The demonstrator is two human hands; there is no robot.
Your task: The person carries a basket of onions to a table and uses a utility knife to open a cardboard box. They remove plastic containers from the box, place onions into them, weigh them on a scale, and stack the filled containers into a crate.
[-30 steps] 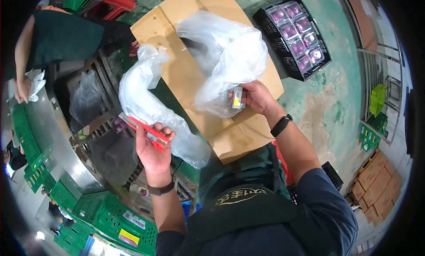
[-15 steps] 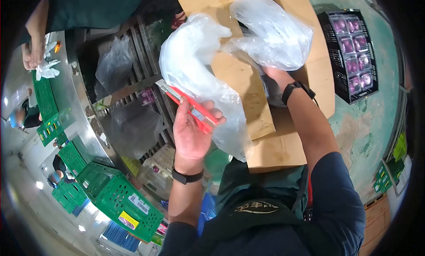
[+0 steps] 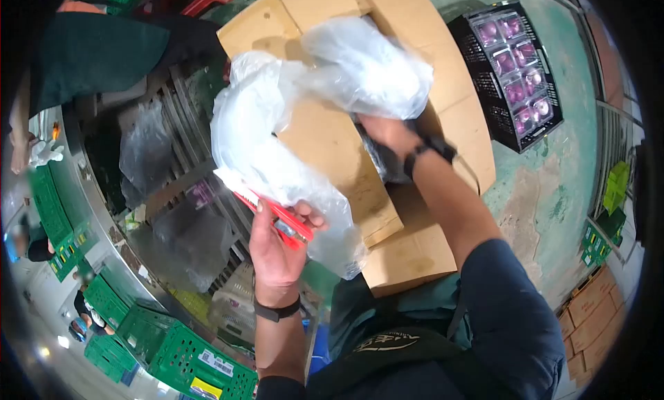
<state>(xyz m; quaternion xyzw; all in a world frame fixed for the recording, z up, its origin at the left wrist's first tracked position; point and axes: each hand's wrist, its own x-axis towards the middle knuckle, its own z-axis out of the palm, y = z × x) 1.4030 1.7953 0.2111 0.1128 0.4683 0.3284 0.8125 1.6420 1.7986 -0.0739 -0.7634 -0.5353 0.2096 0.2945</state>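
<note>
My left hand [image 3: 279, 251] is wrapped round a red tool [image 3: 275, 216] with a pale, flat end, held palm up beside clear plastic film [image 3: 256, 147]. My right hand [image 3: 389, 131] reaches into the open cardboard box [image 3: 415, 251], at the lower edge of a bunched clear plastic bag [image 3: 373, 71]. The fingers of that hand are hidden by the bag and blur. Dark plastic [image 3: 387, 166] shows inside the box just below it.
At the right, a black crate [image 3: 481, 71] holds clear packs of purple round items. Green crates [image 3: 197, 362] stand at lower left beside a metal-edged table [image 3: 104, 210]. A person in dark green [image 3: 97, 50] is at upper left. Stacked cartons [image 3: 591, 317] sit at lower right.
The view has shifted, so the box, film and both hands appear further left and mostly lower. My left hand keeps the red tool; my right hand remains at the bag in the box.
</note>
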